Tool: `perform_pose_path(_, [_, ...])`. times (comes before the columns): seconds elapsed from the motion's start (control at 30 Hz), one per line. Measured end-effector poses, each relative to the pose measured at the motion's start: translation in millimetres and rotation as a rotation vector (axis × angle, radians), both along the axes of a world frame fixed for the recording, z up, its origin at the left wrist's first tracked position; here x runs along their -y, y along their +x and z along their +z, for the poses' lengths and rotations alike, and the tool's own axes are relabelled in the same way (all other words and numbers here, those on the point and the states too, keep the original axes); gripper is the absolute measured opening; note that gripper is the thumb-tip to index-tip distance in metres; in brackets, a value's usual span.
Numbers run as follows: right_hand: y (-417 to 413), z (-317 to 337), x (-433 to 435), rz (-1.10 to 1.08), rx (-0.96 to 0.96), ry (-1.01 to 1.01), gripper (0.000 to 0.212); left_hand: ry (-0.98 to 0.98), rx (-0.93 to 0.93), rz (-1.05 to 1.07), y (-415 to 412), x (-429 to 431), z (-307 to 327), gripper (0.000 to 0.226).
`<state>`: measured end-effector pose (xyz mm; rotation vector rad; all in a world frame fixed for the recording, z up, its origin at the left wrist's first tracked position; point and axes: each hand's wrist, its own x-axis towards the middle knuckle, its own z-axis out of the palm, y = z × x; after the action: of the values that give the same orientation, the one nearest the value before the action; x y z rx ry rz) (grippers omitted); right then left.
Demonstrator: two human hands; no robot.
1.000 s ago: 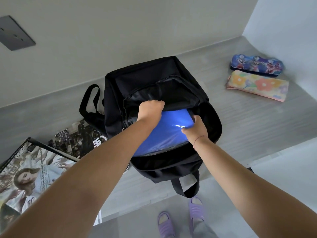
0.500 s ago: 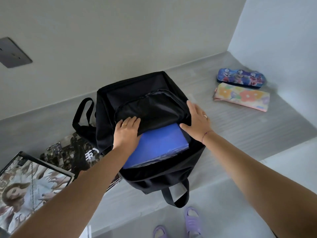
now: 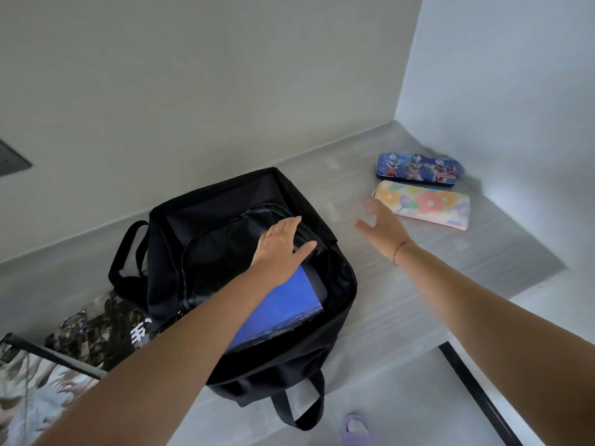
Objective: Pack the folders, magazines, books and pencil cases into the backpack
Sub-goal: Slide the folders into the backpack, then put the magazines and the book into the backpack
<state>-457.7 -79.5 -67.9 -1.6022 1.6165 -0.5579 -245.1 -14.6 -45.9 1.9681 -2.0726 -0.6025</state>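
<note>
The left hand lies flat and open on the black backpack, pinning its flap over the blue folder inside; the right hand stretches open-fingered toward the floral pencil case. If that flap drops, the case could snag on it. Two pencil cases wait, the other a blue cartoon pencil case, and two magazines lie left.

Legible text is minimal. The dark magazine, lying left of the backpack, carries large white characters on its cover near the backpack's edge; they are partly hidden and cannot be read. The blue pencil case bears small red lettering, too blurred to make out.
</note>
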Motion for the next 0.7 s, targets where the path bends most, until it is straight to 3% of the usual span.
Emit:
perform_pose_path(0.27, [12,12,14,0.102,0.052,-0.064,0.048,-0.016,0.082,0.119,-4,27,-1,0.06])
perform_pose_path(0.5, [141,35,-27,0.241,0.216,-0.255,0.021,-0.157,0.097,0.409,99,-44,-2,0.042])
perform_pose_path(0.7, [267,44,-108,0.5,0.331,-0.101,0.022,-0.216,0.048,0.817,197,-151,-12,0.032])
